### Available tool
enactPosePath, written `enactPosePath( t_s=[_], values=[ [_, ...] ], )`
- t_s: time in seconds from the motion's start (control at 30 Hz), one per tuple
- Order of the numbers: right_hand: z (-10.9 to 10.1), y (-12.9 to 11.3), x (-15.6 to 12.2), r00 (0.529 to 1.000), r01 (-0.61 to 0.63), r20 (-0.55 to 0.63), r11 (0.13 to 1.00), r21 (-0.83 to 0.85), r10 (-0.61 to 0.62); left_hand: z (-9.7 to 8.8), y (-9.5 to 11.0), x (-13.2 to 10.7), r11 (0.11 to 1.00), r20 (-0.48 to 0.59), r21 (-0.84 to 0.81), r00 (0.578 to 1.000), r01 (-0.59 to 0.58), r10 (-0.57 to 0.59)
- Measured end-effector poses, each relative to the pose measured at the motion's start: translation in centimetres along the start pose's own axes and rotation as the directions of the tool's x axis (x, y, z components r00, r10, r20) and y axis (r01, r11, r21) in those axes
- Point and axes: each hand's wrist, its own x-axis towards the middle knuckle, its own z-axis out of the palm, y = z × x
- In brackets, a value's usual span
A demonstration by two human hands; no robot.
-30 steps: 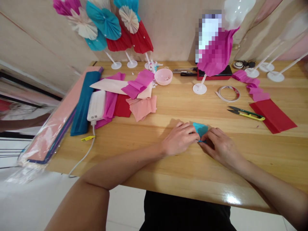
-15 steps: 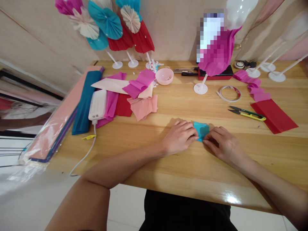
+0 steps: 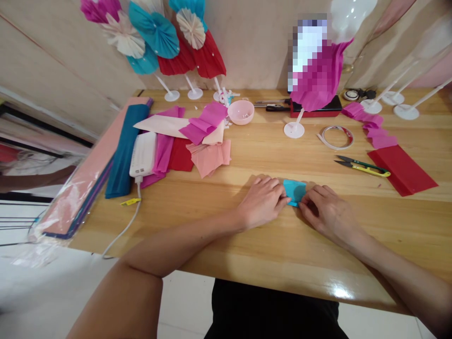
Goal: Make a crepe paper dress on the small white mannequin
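Note:
A small piece of blue crepe paper (image 3: 295,190) lies on the wooden table between my hands, with a narrow fold along its near edge. My left hand (image 3: 265,200) pinches its left side, thumb at the lower corner. On the right side, my right hand (image 3: 324,209) grips the near corner between thumb and fingers. Both hands rest low on the tabletop. To the right of them lie thread snips (image 3: 363,166) with yellow and dark green handles, touching a folded red paper sheet (image 3: 403,169).
Crepe paper pieces (image 3: 208,157) and a white power bank (image 3: 143,154) with a cable lie left. Behind stand a pink bowl (image 3: 241,113), a magenta paper-wrapped balloon stand (image 3: 294,130) and a tape coil (image 3: 337,137). Paper-decorated balloon stands (image 3: 195,93) line the back left.
The near edge of the blue paper now shows a clearer folded strip. My fingers have shifted slightly, and more of the paper's surface shows between them.

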Motion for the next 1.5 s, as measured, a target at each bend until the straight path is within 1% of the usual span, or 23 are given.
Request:
enactPosePath(
  t_s=[0.13, 0.27, 0.37, 0.47, 0.57, 0.67, 0.87, 0.97, 1.1, 1.33, 1.5],
  values=[
    [0.1, -0.1, 0.1, 1.000, 0.004, -0.021, 1.000, -0.015, -0.004, -0.1, 0.0, 0.0, 1.000, -0.008, 0.017, 1.000, 0.011, -0.011],
    [0.0, -0.3, -0.1, 0.999, -0.001, -0.055, 0.999, -0.034, -0.001, -0.2, -0.3, 0.2, 0.999, -0.007, -0.039, 1.000, 0.007, -0.007],
    [-0.3, -0.5, -0.3, 0.998, 0.024, -0.050, 0.998, -0.062, -0.027, -0.1, -0.6, 0.4, 0.995, -0.008, -0.085, 0.998, -0.059, 0.058],
    [-0.5, -0.5, -0.6, 0.998, 0.045, -0.029, 0.996, -0.083, -0.048, 0.3, -1.1, 0.5, 0.986, -0.016, -0.085, 0.990, -0.143, 0.143],
    [-0.6, -0.5, -0.8, 0.999, 0.040, -0.030, 0.995, -0.087, -0.042, 0.7, -1.4, 0.5, 0.979, -0.030, -0.087, 0.983, -0.186, 0.184],
    [-0.6, -0.4, -0.7, 0.999, 0.032, -0.030, 0.998, -0.056, -0.033, 0.8, -1.5, 0.5, 0.977, -0.042, -0.089, 0.981, -0.194, 0.191],
    [-0.4, 0.2, -0.4, 1.000, -0.001, -0.003, 0.996, 0.084, 0.001, 0.8, -1.6, 0.5, 0.976, -0.042, -0.095, 0.980, -0.198, 0.195],
    [-0.3, 0.2, -0.3, 1.000, 0.001, -0.021, 0.993, 0.122, 0.002, 0.8, -1.6, 0.5, 0.972, -0.049, -0.093, 0.976, -0.214, 0.210],
    [-0.2, -0.2, -0.3, 0.995, 0.072, -0.075, 0.997, 0.032, -0.070, 0.9, -1.6, 0.3, 0.969, -0.081, -0.092, 0.972, -0.228, 0.221],
    [-0.6, -0.9, -0.3, 0.984, 0.167, -0.050, 0.980, -0.107, -0.173, 1.2, -1.8, 0.3, 0.965, -0.096, -0.087, 0.966, -0.246, 0.238],
    [-0.8, -1.1, -0.3, 0.979, 0.185, -0.055, 0.972, -0.145, -0.194, 1.2, -1.7, 0.3, 0.965, -0.082, -0.088, 0.967, -0.246, 0.240]
  ],
)
